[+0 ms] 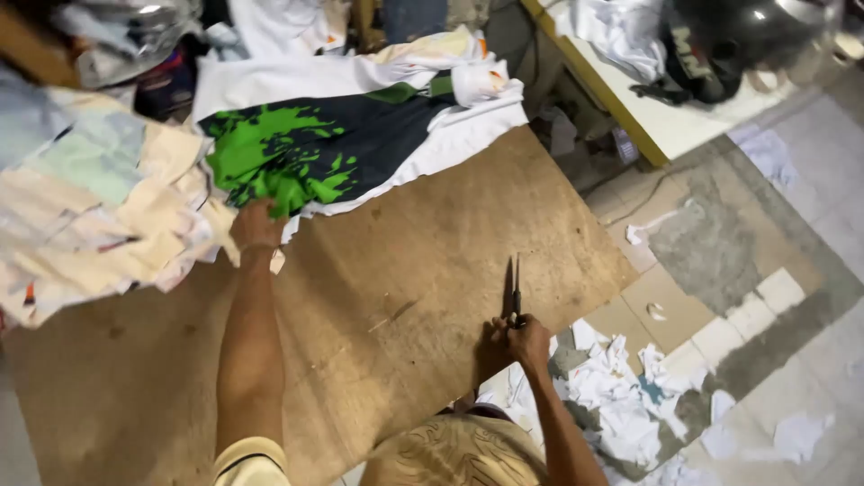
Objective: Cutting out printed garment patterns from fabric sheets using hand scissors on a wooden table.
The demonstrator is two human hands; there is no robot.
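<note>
Your left hand [256, 225] grips the green-black fabric [315, 153] edge; your right hand [526, 340] holds scissors [516, 288] near the bare board [405, 270] edge.

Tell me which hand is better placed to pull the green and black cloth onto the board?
Probably the left hand: it already rests on the edge of the green and black cloth. The right hand holds scissors at the wooden board's near edge, apart from the cloth.

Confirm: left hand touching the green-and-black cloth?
Touching. The head view shows the left hand gripping the edge of the green-and-black cloth, fingers sunk into its bunched green part, no gap visible.
</note>
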